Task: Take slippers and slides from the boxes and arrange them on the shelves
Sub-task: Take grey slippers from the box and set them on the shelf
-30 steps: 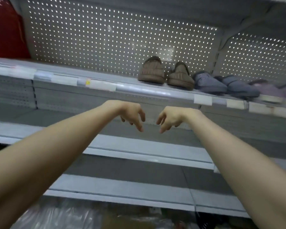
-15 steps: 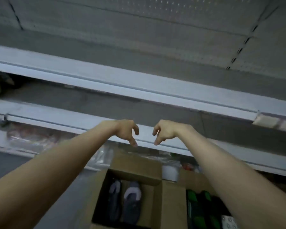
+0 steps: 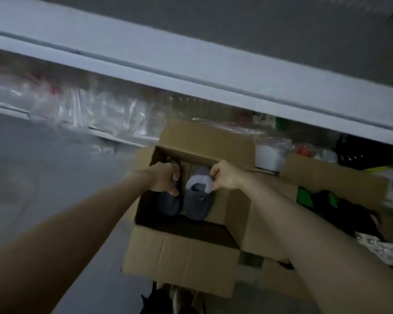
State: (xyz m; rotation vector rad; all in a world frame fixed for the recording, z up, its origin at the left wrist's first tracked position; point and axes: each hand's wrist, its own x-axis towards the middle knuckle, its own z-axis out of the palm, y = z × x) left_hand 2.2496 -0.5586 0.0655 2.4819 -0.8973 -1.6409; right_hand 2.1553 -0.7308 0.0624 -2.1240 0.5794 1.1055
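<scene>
An open cardboard box (image 3: 182,252) stands on the floor below the shelves. Inside it lie two dark grey slippers with pale lining, side by side. My left hand (image 3: 162,179) curls round the left slipper (image 3: 169,203) at its opening. My right hand (image 3: 225,175) pinches the pale collar of the right slipper (image 3: 197,202). Both slippers still sit inside the box.
A grey shelf edge (image 3: 191,71) runs across above the box. Clear plastic bags (image 3: 89,109) lie under it on the left. A second box (image 3: 327,177) on the right holds black and green footwear (image 3: 315,200). Grey floor (image 3: 43,166) lies to the left.
The view dropped from the upper shelves to the floor boxes. Both hands, empty before, went down into the box and took hold of the two grey slippers.
</scene>
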